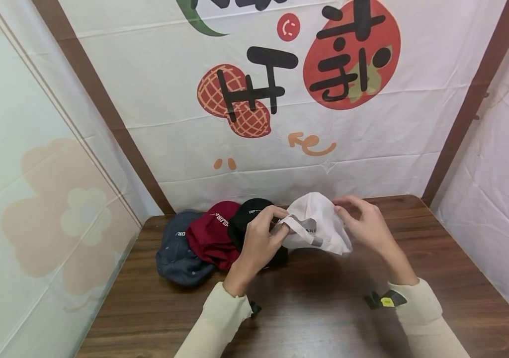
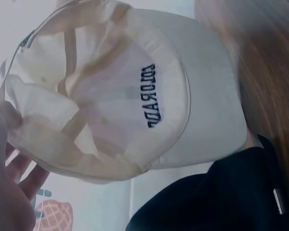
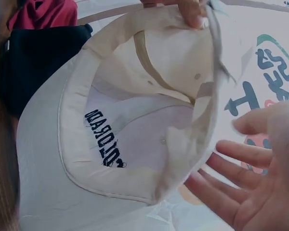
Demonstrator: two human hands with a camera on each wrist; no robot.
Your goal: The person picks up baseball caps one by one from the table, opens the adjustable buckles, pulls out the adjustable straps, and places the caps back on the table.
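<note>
A white baseball cap [image 1: 321, 211] is held up over the table, its hollow inside and dark backward stitching visible in both wrist views. My left hand [image 1: 260, 239] pinches the cap's rim on the left side. In the right wrist view, my right hand [image 3: 260, 178] has its fingers spread and fairly straight beside the opposite rim; the fingertips lie at or just behind the edge, and contact is unclear. Left of the white cap lies a black cap [image 1: 249, 211], partly covered by my left hand. A dark red cap [image 1: 212, 236] and a blue-grey cap [image 1: 180, 263] overlap beyond it.
The brown wooden table [image 1: 317, 318] runs up to a white printed cloth wall [image 1: 169, 139] at the back. Cloth walls also stand on the left and right. Dark straps with a yellow tag [image 1: 387, 302] sit at my right wrist.
</note>
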